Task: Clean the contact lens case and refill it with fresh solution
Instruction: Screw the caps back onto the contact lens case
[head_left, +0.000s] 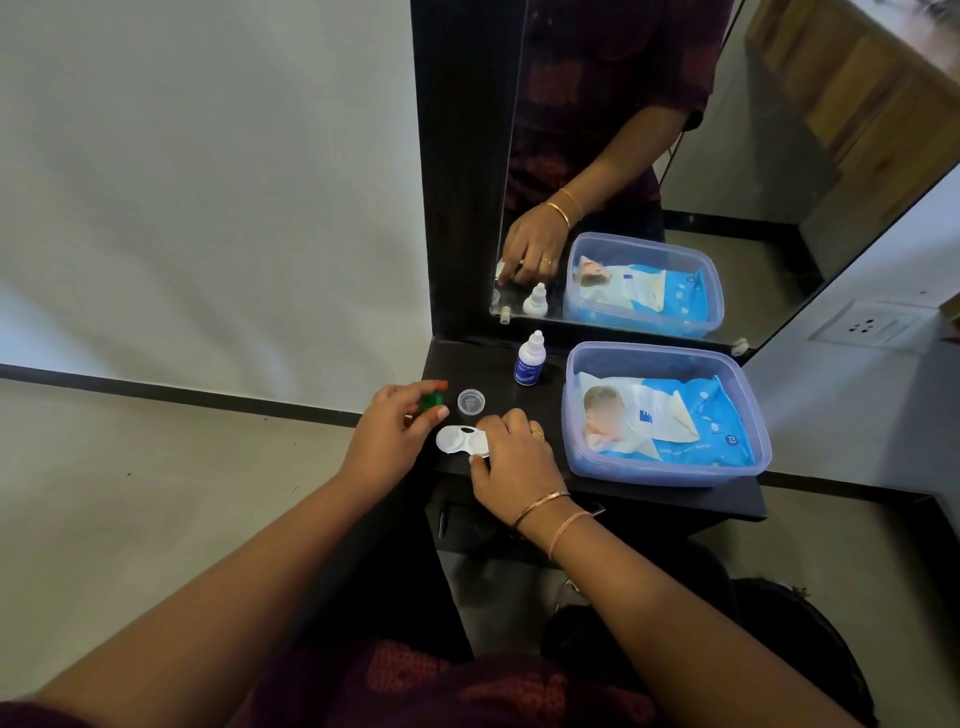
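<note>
Head view: my left hand (387, 431) pinches a green cap (431, 401) between thumb and fingertips at the left edge of the shelf (540, 408), just apart from the case (457, 440). My right hand (514, 457) curls round the case's right half, thumb on the near edge, holding it flat on the shelf with its left well uncovered. A clear lid (471, 402) lies just behind the case, the bottle (530, 364) stands upright further back, and the tub (574, 452) of wipes (691, 421) sits to the right.
</note>
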